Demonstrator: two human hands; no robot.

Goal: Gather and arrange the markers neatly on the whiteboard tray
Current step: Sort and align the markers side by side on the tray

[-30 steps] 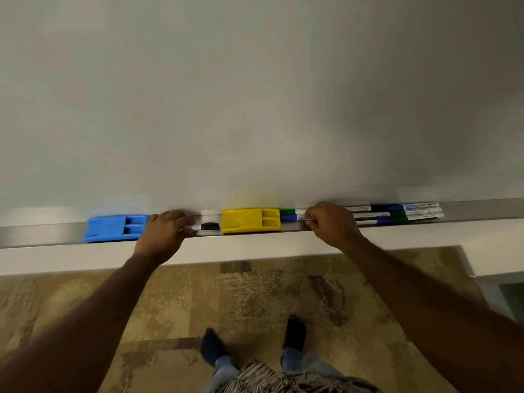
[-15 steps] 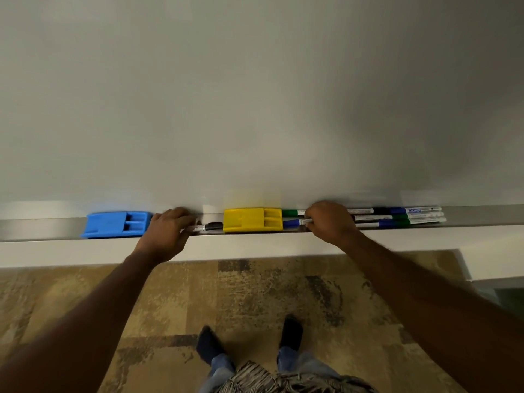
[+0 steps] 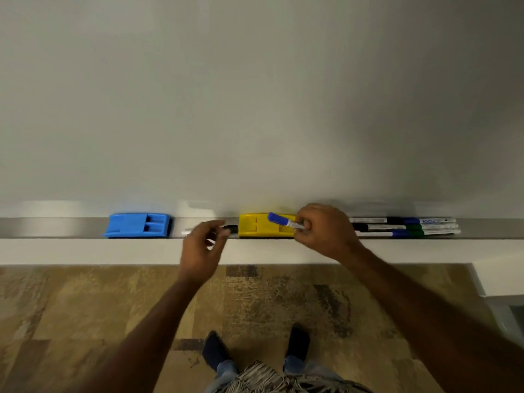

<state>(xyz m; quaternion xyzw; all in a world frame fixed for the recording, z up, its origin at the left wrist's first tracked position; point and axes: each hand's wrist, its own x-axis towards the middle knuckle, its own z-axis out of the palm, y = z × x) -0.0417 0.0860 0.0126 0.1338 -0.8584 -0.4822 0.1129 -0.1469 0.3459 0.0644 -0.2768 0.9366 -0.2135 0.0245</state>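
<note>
Blue-capped marker [image 3: 285,222] sits pinched in the right hand [image 3: 323,231], sticking out left of the fingertips over the yellow eraser [image 3: 255,226]. Light, stiff, slick plastic, so I'd grab mid-barrel. Left hand [image 3: 201,248] curls by a black-capped marker [image 3: 231,228], can't tell if it's gripping. Tray [image 3: 56,226] also holds a blue eraser [image 3: 136,224] and lined-up markers [image 3: 402,227] past the right knuckles.

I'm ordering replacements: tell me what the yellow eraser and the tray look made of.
The yellow eraser: likely moulded plastic, matte, judging by its uniform colour and crisp recessed slots. The tray: probably brushed metal, perhaps aluminium; grey with a soft streaky sheen.
</note>
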